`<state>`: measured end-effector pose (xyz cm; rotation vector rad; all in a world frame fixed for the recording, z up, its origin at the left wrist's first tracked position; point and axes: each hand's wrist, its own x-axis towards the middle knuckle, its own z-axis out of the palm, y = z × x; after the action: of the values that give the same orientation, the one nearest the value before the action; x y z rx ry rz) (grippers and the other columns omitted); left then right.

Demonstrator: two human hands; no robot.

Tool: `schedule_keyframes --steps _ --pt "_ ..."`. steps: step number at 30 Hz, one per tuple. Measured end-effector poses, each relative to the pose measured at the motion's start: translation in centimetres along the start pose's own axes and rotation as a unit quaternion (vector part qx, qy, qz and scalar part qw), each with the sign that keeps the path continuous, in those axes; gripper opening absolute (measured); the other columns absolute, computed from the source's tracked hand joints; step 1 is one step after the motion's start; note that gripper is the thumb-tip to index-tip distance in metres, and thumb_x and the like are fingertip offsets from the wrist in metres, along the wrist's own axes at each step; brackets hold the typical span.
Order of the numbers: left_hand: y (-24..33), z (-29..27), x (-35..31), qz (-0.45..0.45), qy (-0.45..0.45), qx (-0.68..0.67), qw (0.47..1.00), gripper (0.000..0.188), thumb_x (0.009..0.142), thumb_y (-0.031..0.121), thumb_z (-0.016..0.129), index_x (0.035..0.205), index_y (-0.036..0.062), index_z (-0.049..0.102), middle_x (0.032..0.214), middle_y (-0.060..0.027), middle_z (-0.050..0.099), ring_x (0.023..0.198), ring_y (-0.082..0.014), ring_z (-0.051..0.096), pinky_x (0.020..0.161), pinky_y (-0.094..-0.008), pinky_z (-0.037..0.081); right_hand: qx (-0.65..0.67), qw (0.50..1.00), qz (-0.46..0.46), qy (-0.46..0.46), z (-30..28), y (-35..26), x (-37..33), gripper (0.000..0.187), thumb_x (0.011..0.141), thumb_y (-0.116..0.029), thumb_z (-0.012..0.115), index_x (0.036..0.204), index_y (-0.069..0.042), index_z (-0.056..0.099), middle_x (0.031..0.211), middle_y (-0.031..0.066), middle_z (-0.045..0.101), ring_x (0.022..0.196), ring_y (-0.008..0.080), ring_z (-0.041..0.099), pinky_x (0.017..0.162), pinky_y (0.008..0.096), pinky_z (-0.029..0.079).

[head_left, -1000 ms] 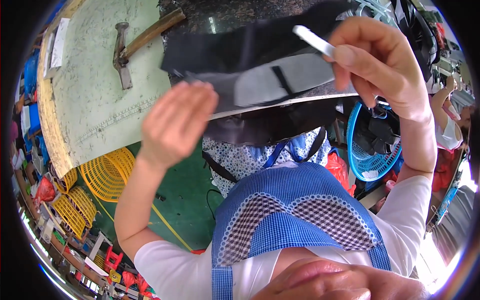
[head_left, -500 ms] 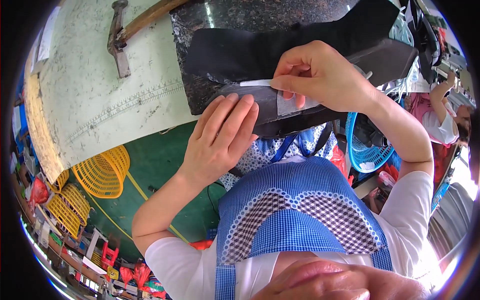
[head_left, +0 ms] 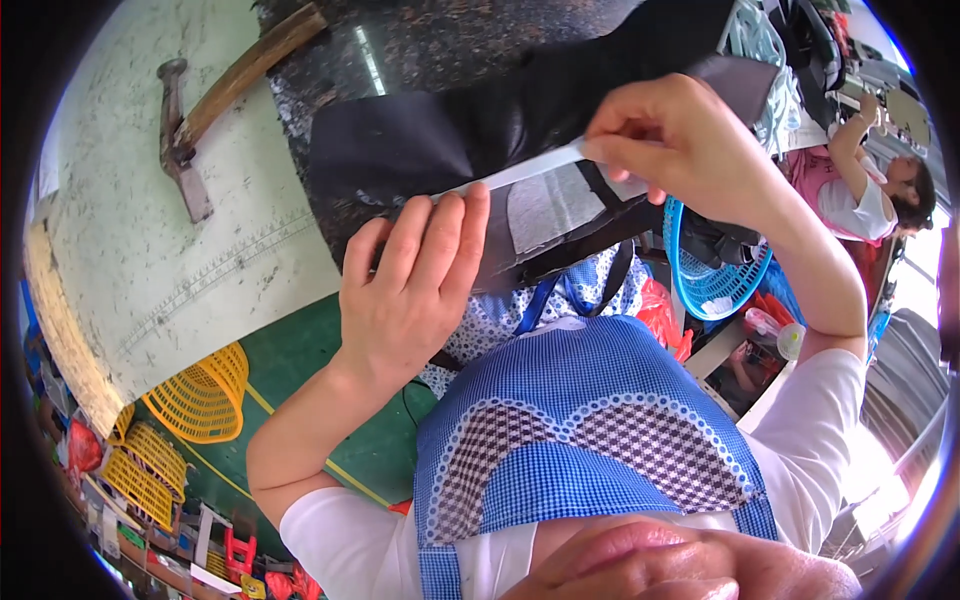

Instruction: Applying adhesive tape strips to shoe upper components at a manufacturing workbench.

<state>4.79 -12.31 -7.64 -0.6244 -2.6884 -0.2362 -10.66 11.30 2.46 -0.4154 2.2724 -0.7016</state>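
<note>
A long piece of black sheet material (head_left: pixel 390 145), leather-like, lies folded on a dark speckled stone slab (head_left: pixel 420 40). Along its fold runs a narrow white strip (head_left: pixel 535 165), drawn out straight between my hands. My right hand (head_left: pixel 690 145) pinches the strip's right end between thumb and fingertips. With fingers stretched out, my left hand (head_left: pixel 405 270) rests on the material, its fingertips on the strip's left end. Between the hands, below the strip, a light grey patch (head_left: pixel 555 208) sits on the black material.
A hammer (head_left: pixel 183 160) with a wooden handle lies on a pale board (head_left: pixel 240 110) left of the slab. Yellow baskets (head_left: pixel 205 400) stand below. At the right are a blue basket (head_left: pixel 685 270), pale cords (head_left: pixel 770 85) and another person (head_left: pixel 850 190).
My right hand has moved slightly right, drawing out a longer length of the white strip. My left fingertips now touch its left end. More of the grey patch shows; the whole view has shifted.
</note>
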Motion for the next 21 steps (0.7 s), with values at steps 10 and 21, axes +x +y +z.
schedule_keyframes --steps 10,21 --pt "4.8 -1.4 6.0 0.095 -0.148 0.003 0.984 0.061 0.085 0.020 0.074 0.137 -0.0080 0.062 0.141 -0.0223 0.060 0.129 -0.0346 0.061 0.116 -0.0461 0.050 -0.338 0.926 -0.120 0.121 -1.2 3.1 0.4 0.031 0.090 -0.037 0.077 0.090 -0.005 0.075 0.080 0.0165 0.074 0.082 0.0375 0.074 0.072 0.0458 0.058" --pt "3.6 -1.4 10.5 0.156 -0.178 0.030 0.971 0.039 0.084 0.008 0.066 0.117 -0.0104 0.072 0.137 -0.0196 0.067 0.118 -0.0276 0.062 0.103 -0.0355 0.053 -0.203 0.939 -0.177 0.214 -1.5 9.9 0.0 0.027 0.093 -0.027 0.082 0.093 -0.003 0.069 0.066 0.0103 0.059 0.057 0.0223 0.061 0.056 0.0353 0.047"
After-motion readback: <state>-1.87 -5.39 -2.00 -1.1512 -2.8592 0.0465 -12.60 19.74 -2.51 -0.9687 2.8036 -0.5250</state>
